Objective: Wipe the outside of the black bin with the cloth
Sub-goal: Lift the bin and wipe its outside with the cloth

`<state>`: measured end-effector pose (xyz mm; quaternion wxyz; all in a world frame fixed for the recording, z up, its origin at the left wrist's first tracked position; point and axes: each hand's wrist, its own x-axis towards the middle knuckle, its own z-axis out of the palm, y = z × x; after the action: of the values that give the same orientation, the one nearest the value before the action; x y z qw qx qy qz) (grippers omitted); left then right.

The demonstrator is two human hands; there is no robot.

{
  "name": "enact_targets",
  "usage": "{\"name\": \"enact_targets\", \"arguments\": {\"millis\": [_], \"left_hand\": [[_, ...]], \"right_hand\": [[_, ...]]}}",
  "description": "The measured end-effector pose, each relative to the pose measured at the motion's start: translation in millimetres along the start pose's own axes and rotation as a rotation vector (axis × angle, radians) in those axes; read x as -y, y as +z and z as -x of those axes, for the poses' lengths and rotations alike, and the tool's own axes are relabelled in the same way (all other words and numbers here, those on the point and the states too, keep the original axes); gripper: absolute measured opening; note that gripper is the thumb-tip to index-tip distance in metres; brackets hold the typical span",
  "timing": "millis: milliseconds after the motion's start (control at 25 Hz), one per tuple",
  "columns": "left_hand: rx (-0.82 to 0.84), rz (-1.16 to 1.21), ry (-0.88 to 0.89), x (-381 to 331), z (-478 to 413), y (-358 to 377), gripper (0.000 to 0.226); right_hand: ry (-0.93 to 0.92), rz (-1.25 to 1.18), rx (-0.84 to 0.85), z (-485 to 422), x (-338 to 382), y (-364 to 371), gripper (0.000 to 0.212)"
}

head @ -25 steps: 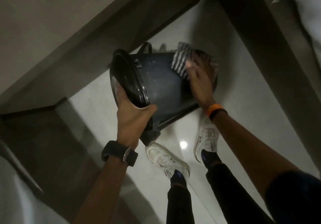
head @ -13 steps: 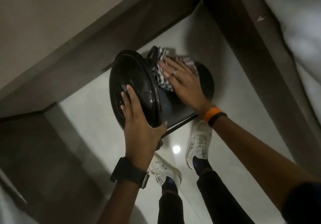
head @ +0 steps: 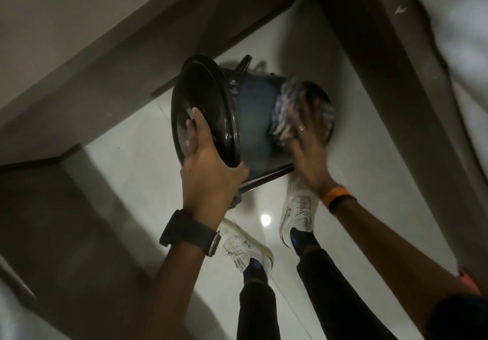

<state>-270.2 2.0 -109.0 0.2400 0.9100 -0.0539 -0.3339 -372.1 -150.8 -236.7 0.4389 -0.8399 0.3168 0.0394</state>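
Observation:
I hold the black bin (head: 254, 118) on its side above the floor, lid end to the left, base to the right. My left hand (head: 208, 165) grips the glossy lid (head: 203, 104) and its rim, thumb under the edge. My right hand (head: 306, 139), blurred with motion, presses a striped black-and-white cloth (head: 286, 107) against the bin's side near the base. A wire handle (head: 244, 64) sticks up behind the lid. A dark watch is on my left wrist, an orange band on my right.
Pale glossy floor (head: 137, 181) lies below, with my two white shoes (head: 299, 213) under the bin. Dark wooden frames (head: 369, 81) run along the right and upper left. A pale wall (head: 52, 9) fills the top left.
My right hand has swept the cloth from beside the lid back toward the bin's base. My left hand stays on the lid, and the bin has turned slightly.

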Motion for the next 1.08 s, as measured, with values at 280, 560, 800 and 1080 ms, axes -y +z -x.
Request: {"name": "enact_targets", "arguments": {"millis": [280, 560, 800, 1080], "left_hand": [[-0.066, -0.132, 0.066, -2, 2, 4, 0.109], [-0.197, -0.092, 0.076, -19, 6, 13, 0.106], [-0.118, 0.056, 0.087, -4, -9, 27, 0.122], [-0.129, -0.015, 0.324, 34, 47, 58, 0.104]], "right_hand": [[0.249, -0.228, -0.141, -5, -33, -1, 0.079], [-0.166, -0.141, 0.041, 41, 18, 21, 0.069], [0.477, -0.455, -0.168, -51, -30, -32, 0.072], [0.021, -0.303, 0.119, 55, -7, -7, 0.064]]}}
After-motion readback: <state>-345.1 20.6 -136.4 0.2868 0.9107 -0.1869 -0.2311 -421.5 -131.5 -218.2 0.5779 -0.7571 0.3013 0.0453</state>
